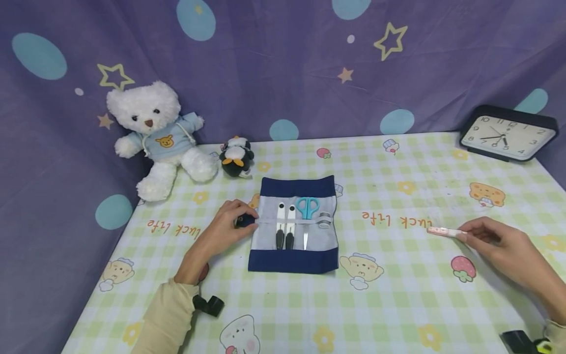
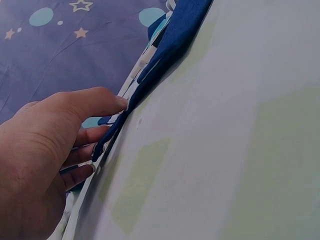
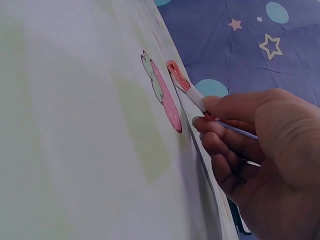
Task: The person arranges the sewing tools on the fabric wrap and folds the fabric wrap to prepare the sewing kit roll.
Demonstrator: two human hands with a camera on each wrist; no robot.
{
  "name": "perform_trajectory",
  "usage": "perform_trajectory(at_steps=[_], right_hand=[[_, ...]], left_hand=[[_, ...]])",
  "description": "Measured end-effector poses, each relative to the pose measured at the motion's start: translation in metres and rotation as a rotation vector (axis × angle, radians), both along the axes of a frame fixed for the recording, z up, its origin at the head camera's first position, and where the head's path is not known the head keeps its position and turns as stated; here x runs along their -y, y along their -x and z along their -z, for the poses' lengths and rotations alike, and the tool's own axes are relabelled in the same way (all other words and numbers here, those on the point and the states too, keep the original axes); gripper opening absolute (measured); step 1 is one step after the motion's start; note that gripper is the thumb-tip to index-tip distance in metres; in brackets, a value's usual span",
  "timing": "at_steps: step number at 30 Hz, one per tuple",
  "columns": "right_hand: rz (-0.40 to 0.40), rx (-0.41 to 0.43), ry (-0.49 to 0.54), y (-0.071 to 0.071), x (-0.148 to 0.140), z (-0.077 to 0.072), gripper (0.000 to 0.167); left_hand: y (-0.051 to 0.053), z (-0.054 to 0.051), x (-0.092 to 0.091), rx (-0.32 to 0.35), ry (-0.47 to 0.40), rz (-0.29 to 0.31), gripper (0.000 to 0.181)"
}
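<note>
An unfolded navy and grey fabric pouch [image 1: 294,261] lies on the table. An elastic strip across it holds two white-and-black tools [image 1: 285,226], scissors with turquoise handles [image 1: 308,206] and a small round grey-white item [image 1: 325,220]. My left hand [image 1: 227,221] pinches the pouch's left edge by a dark tab [image 1: 244,220]; in the left wrist view the thumb lies on the navy fabric [image 2: 165,55]. Well to the right, my right hand [image 1: 504,248] pinches a pinkish-red thread skein [image 1: 443,231] with a white band [image 3: 195,97], held between thumb and index finger.
The table wears a green-checked cloth [image 1: 389,314] with printed figures. A white teddy bear [image 1: 159,142] and a penguin plush [image 1: 236,157] sit at the back left. A black-framed clock [image 1: 508,133] stands at the back right, before a purple curtain [image 1: 265,73].
</note>
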State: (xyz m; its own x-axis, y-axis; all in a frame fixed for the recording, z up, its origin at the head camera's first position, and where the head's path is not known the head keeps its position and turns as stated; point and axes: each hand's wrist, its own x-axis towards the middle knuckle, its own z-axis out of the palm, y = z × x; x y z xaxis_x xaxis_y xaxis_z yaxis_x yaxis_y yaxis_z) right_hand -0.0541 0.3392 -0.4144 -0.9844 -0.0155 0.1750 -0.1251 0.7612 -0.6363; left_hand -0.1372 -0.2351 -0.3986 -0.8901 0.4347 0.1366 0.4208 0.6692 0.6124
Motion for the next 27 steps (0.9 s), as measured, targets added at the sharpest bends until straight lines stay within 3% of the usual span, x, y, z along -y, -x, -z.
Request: perform_trajectory(at_steps=[8, 17, 27], right_hand=[[0.025, -0.023, 0.045, 0.005, 0.007, -0.004, 0.007], [-0.007, -0.077, 0.135, 0.014, 0.014, -0.005, 0.01], [-0.011, -0.052, 0.19, 0.024, 0.03, -0.009, 0.012]], left_hand=[[0.0, 0.0, -0.001, 0.009, -0.012, 0.007, 0.011], [-0.001, -0.002, -0.002, 0.015, -0.005, 0.01, 0.01], [0.001, -0.003, -0.004, 0.023, -0.002, -0.003, 0.009]])
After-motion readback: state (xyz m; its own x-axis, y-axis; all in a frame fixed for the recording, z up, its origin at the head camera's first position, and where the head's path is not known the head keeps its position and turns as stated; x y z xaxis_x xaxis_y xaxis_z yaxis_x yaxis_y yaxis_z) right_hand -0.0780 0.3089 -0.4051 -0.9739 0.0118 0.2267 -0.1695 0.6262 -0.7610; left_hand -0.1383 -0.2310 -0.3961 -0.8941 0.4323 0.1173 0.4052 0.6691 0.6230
